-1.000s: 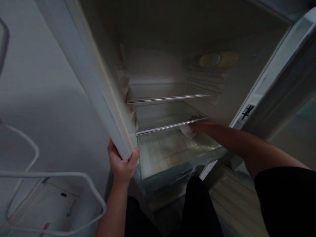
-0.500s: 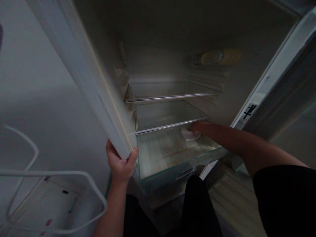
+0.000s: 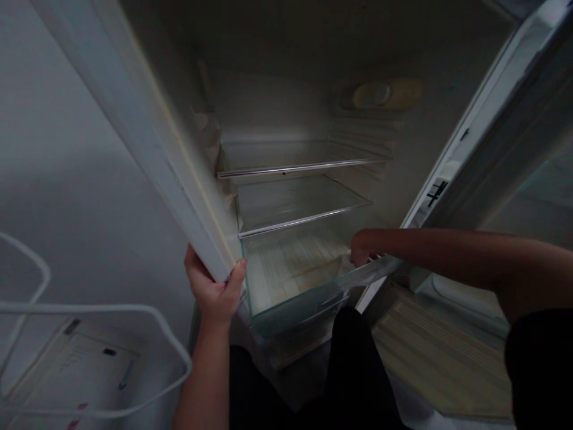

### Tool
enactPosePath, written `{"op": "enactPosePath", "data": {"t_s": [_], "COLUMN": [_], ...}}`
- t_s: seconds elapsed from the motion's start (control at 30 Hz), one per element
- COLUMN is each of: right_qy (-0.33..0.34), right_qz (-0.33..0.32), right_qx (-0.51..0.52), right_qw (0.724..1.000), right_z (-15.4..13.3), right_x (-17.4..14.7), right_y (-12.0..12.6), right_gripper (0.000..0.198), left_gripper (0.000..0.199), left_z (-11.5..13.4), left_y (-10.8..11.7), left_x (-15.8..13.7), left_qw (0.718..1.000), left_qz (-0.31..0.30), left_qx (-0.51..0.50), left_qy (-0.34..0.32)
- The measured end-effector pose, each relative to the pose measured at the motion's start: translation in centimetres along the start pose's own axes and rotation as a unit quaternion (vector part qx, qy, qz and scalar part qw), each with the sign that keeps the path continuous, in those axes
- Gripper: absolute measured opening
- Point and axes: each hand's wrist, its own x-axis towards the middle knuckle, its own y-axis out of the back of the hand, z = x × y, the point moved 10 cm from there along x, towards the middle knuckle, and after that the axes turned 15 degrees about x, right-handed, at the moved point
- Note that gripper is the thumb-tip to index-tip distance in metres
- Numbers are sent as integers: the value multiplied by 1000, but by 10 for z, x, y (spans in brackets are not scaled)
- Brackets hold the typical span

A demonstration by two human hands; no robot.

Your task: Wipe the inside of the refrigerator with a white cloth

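My left hand [image 3: 217,286] grips the lower part of the fridge's left side wall [image 3: 179,191], thumb on the inner face and fingers round the outside. My right hand [image 3: 362,246] is inside the clear drawer [image 3: 290,298], near its front right corner. Its fingers are closed on a whitish cloth [image 3: 345,263], mostly hidden behind the hand and the drawer's front wall. Brownish stains mark the drawer's floor. Two glass shelves, an upper one [image 3: 304,169] and a lower one [image 3: 304,222], sit above the drawer.
A yellowish lamp housing [image 3: 389,94] is fixed to the fridge's inner right wall. The open door [image 3: 505,155] stands on the right, with a ribbed panel [image 3: 439,352] low down. A white cable [image 3: 147,310] loops at the lower left, over a marked white box [image 3: 89,364].
My right hand has drawn the cloth from deeper in the drawer toward its front right corner. My left hand keeps its hold on the fridge wall. The view has shifted slightly.
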Motion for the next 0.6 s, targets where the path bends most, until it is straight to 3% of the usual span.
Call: {"op": "enactPosePath", "data": {"t_s": [0.07,0.13,0.27,0.4,0.43,0.5,0.6], "right_qy": [-35,12,190,294,316,344,344], "right_qz": [-168,-281,-357,-483,-503,-508,-436], "right_qx": [-52,-78,-12,74,79,51,9], "right_qw": [984,956,914,821,801,788,832], "right_z": [5,-15,-102,-186,-203,-227,-247], "right_x": [-20,-45,-86,-129,-136,-139,-115], "right_y": [-33,-50,-66,-121,-135,-159,-170], "right_gripper": [16,17,26,24,22,17,12], "left_gripper": [79,80,82,83,83,81,78], "left_z": [0,0,-3,-2,-1,0,-2], "left_y": [0,0,-2,-2,-2,-1,-3], "left_x": [0,-1,-2,-1,-1,-1,-2], "left_qw": [1000,1000,1000,1000,1000,1000,1000], "left_qz": [4,4,-3,-1,0,0,-12], "left_qx": [-4,-8,0,10,12,18,25], "left_qy": [-1,-2,6,11,10,9,13]}}
